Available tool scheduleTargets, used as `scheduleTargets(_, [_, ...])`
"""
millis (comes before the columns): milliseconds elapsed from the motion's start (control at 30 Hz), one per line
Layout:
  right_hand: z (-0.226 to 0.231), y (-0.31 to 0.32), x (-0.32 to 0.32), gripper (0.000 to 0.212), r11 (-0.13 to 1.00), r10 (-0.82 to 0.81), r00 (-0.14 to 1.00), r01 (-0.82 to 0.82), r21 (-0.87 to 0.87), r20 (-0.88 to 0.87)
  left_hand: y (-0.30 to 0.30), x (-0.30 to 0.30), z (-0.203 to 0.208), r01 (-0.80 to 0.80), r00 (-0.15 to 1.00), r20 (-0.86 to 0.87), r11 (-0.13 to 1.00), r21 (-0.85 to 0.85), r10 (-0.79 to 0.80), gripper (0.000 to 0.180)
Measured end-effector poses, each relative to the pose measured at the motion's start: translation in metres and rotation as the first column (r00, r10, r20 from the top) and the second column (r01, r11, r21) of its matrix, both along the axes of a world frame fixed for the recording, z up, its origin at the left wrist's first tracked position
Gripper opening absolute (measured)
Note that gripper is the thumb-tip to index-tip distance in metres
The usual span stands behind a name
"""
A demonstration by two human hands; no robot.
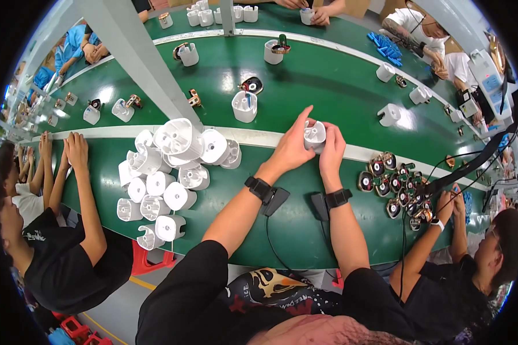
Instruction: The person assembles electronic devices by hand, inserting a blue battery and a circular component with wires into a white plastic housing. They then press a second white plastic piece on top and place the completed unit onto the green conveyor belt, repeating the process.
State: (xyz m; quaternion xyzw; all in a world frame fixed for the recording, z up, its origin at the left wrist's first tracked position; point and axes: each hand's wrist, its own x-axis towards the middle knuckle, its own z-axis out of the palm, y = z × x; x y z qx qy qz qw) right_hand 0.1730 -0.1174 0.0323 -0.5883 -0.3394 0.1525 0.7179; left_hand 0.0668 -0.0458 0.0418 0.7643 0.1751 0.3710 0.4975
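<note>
Between my two hands is a white plastic housing point(314, 133), its open top facing up and inner ribs showing. My left hand point(293, 142) grips its left side, with one finger pointing up and away. Against its right side, my right hand point(331, 148) has its fingers closed round the wall. Both hands are over the pale rail at the bench's far edge. To their left lies a pile of similar white housings point(178, 138), some stacked on others. Several small round black-and-copper parts point(394, 183) are clustered to the right of my right forearm.
Beyond the rail point(253, 137), a green conveyor belt point(328, 75) carries housings with parts beside them, one a white housing point(244, 109). A grey post point(135, 52) rises at left. Black cables point(443, 181) hang at right. Co-workers sit on both sides and across.
</note>
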Motion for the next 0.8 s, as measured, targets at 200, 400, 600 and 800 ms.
scheduleTargets(200, [-0.002,-0.002,0.004,0.026,0.993,-0.060,0.997,0.065,-0.102,0.052,-0.003,0.000,0.005,0.054,0.992,-0.109,0.997,-0.064,-0.061,0.097])
scheduleTargets(400, [0.000,0.002,0.004,0.024,0.995,-0.051,0.999,0.052,-0.086,0.017,-0.002,-0.001,0.012,0.038,0.978,-0.199,0.994,-0.107,-0.059,0.092])
scheduleTargets(600, [-0.009,0.000,0.010,0.024,0.994,-0.063,0.998,0.062,-0.092,-0.010,-0.006,0.004,0.008,0.014,0.985,-0.171,0.999,-0.050,-0.022,0.084])
scheduleTargets(800, [-0.002,0.000,0.006,0.025,0.994,-0.042,0.999,0.039,-0.104,-0.027,-0.006,0.000,0.010,0.006,0.988,-0.155,0.999,-0.053,-0.014,0.080])
